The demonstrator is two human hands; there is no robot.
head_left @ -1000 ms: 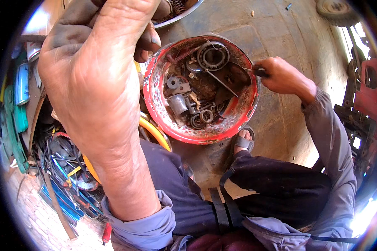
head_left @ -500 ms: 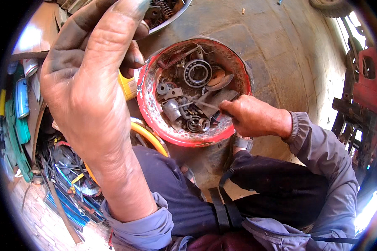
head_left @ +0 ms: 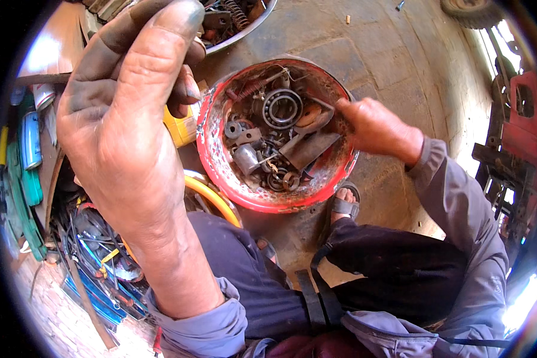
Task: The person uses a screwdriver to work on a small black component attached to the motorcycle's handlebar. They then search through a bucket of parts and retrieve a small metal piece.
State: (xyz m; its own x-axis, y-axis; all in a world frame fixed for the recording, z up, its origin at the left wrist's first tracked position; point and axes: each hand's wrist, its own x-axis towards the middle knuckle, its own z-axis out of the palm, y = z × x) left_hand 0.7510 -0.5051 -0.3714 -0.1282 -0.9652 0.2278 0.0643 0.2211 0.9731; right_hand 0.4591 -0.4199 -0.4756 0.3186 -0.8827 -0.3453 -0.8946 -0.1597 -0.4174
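My left hand [head_left: 125, 113] is raised large in the near left, its blackened fingers curled in toward the thumb. What those fingers hold, if anything, is hidden. At the right rim of a red metal basin [head_left: 268, 206], my right hand [head_left: 379, 128] is closed, its fingertips at the raised corner of a thin curved metal plate [head_left: 323, 121]. Beside that plate lie a brownish disc [head_left: 309, 113] and a ball bearing [head_left: 281, 108]. A flat dark metal plate [head_left: 310, 149], a grey metal cup [head_left: 245, 159] and a holed bracket [head_left: 248, 136] sit lower in the basin.
A metal bowl [head_left: 241, 40] of springs and parts stands beyond the basin. To the left are a yellow container [head_left: 182, 128], a yellow-rimmed tub [head_left: 212, 194], cables [head_left: 95, 238] and a blue spray can [head_left: 31, 140]. Red machinery [head_left: 528, 113] stands at the right.
My right hand has moved up and right, from over the dark plate to the basin's right rim. The curved plate's corner has tilted up. My left hand has barely shifted.
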